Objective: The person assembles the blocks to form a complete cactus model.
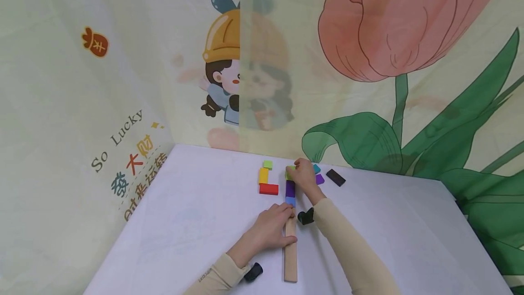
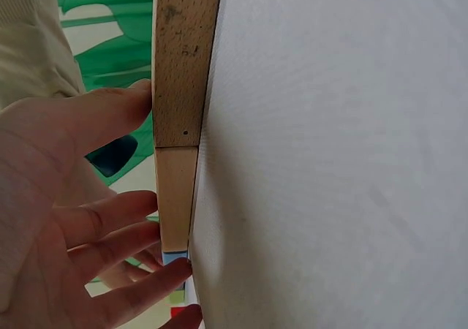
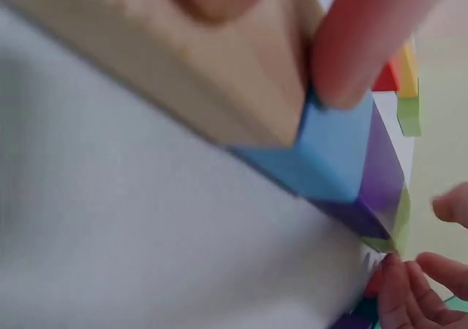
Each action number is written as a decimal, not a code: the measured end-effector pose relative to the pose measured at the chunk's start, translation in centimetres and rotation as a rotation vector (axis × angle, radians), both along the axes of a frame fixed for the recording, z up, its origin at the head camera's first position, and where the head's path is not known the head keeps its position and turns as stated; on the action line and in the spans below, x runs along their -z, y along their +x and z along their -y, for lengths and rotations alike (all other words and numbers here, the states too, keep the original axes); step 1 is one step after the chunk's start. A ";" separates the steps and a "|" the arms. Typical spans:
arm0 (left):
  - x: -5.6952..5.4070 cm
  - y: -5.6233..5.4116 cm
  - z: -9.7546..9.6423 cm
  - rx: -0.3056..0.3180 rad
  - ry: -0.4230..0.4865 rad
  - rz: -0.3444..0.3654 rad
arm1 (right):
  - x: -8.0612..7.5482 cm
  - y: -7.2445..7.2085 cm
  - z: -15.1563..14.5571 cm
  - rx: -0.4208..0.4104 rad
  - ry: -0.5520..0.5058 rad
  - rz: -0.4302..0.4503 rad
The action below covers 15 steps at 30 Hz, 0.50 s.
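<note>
A row of blocks runs away from me: wooden planks [image 1: 290, 263], then a blue block [image 1: 290, 201], a purple block [image 1: 290, 189] and a light green block [image 3: 401, 216] at the far end. My left hand [image 1: 270, 226] rests along the planks, fingers spread; its thumb [image 2: 124, 113] touches one plank, and a fingertip [image 3: 340, 80] presses on the blue block. At the row's far end is my right hand [image 1: 304, 176]. Its fingers [image 3: 396, 292] are against the green block's side, while the thumb [image 3: 452, 205] stands above it, apart. In the head view this hand partly covers that block.
Left of the row lie a red block [image 1: 269, 189], a yellow block [image 1: 264, 176] and a small green block [image 1: 268, 165]. Teal [image 1: 316, 169] and purple [image 1: 319, 179] pieces lie right of the hand, near a black block [image 1: 335, 177]. Behind hangs a printed curtain [image 1: 188, 104].
</note>
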<state>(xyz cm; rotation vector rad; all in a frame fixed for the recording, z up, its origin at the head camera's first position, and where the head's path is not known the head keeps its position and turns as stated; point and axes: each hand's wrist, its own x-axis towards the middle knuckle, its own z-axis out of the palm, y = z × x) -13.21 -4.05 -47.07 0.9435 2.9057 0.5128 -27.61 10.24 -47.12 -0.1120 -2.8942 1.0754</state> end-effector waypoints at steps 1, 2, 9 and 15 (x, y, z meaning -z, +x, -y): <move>0.0 0.0 0.0 0.000 -0.001 0.004 | -0.2 0.0 -0.1 0.009 -0.017 -0.014; 0.0 0.0 0.0 0.000 -0.004 0.008 | -0.3 0.0 -0.3 0.018 -0.025 -0.037; 0.1 -0.2 0.0 -0.006 -0.024 0.021 | -1.7 -0.8 -2.8 0.039 0.074 -0.103; 0.0 0.0 0.1 -0.009 -0.027 0.016 | -1.3 -1.3 -4.1 -0.017 0.215 0.030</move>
